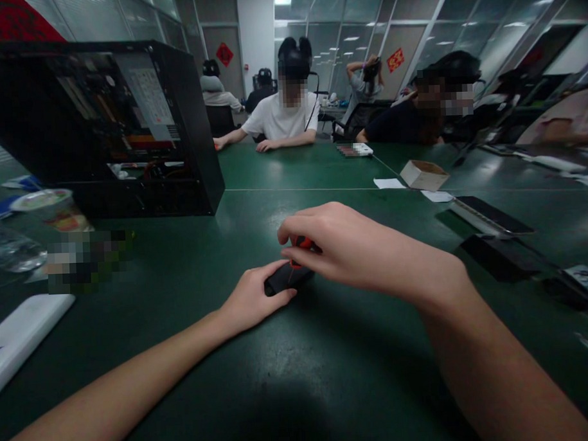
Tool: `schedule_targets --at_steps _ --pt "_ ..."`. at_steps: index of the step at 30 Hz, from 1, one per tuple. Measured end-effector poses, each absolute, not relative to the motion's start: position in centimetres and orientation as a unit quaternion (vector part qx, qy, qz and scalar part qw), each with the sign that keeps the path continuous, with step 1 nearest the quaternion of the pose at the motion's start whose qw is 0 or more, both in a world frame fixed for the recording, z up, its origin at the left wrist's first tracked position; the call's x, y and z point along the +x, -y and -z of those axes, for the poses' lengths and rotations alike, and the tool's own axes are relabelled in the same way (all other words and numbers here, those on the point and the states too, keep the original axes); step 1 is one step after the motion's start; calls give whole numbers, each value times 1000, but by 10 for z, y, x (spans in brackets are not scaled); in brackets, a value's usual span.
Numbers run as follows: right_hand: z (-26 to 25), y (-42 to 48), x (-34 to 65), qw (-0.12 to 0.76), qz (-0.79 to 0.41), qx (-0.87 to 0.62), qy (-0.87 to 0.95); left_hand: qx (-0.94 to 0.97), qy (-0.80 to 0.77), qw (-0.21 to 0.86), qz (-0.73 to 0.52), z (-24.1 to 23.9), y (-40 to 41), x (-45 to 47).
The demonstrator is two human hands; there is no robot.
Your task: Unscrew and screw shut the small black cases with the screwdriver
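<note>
A black computer mouse (291,278) lies on the green tabletop (275,369) in front of me. My left hand (252,298) grips it from the left, thumb on the near side and fingers along the far side. Over the mouse's right part, my right hand (340,248) is bent down with its fingers curled around a small red-and-black tool handle (303,242). The handle's lower end meets or nearly meets the mouse. My right fingers hide much of both, so the tool's tip cannot be seen.
An open black computer case (204,140) stands at the left. Near it are a plastic cup (57,206), a clear bottle (10,246) and a white slab (30,329). A small cardboard box (423,175) and a dark-topped device (491,217) lie right. A person (288,118) sits opposite.
</note>
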State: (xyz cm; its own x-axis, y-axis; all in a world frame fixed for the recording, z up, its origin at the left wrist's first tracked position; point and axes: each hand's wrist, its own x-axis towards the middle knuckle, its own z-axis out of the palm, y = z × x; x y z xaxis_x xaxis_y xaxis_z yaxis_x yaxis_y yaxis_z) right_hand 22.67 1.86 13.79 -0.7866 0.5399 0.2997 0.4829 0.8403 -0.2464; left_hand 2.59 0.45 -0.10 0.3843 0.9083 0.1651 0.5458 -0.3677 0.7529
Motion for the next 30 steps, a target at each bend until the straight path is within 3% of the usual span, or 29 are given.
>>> schedule_targets --at_steps 4,30 --pt "-142 -17 226 163 -120 -244 948 775 -460 312 -301 1 -5 25" --pt "-141 -16 221 165 -99 -295 936 792 -453 280 -298 -1 -3 26"
